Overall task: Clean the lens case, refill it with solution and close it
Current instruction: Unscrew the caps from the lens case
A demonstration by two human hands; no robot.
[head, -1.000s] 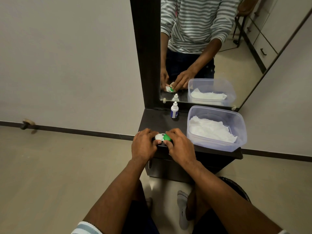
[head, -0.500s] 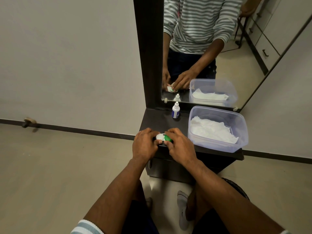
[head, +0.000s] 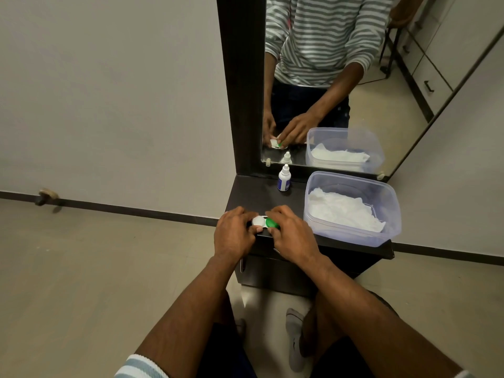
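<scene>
A small lens case (head: 265,222) with one white cap and one green cap lies near the front edge of the dark shelf (head: 256,196). My left hand (head: 233,233) grips the white-capped side with curled fingers. My right hand (head: 291,231) curls its fingers round the green cap. Most of the case body is hidden under my fingers. Behind the case, by the mirror, a small white solution bottle (head: 284,181) with a blue label stands upright with its cap on.
A clear plastic tub (head: 387,214) holding white tissues fills the right side of the shelf. A dark-framed mirror (head: 245,85) rises at the back. Grey wall and beige floor lie to the left. My feet show below the shelf.
Both hands keep their hold on the case at the same spot. Only the camera view has shifted slightly.
</scene>
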